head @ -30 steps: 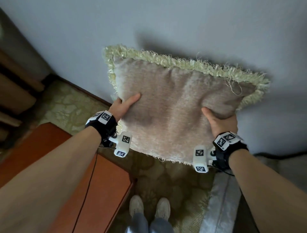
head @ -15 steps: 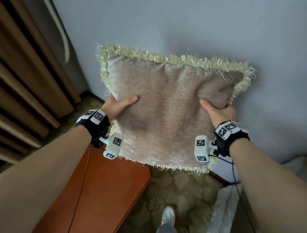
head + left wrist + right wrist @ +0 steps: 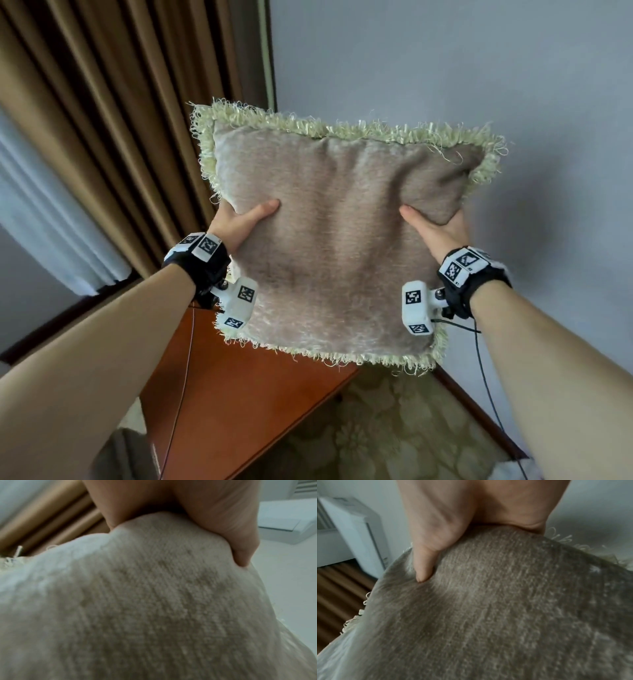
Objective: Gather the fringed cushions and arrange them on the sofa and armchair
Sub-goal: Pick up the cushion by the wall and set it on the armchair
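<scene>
Brown pleated curtain (image 3: 113, 137) left of the hands; grey wall (image 3: 445, 68) beyond them. Reddish wooden tabletop (image 3: 239, 404) below, beside floral-patterned carpet (image 3: 394, 438). White sheer curtain (image 3: 41, 212) far left.

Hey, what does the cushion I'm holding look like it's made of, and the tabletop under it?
The cushion looks like beige chenille or velvety woven fabric: fine ribbed pile, soft sheen, denting under both thumbs. Its fringe seems pale green-cream looped yarn, some strands loose. The tabletop appears to be reddish-brown wood or veneer with a smooth satin finish; which one cannot be told.
</scene>
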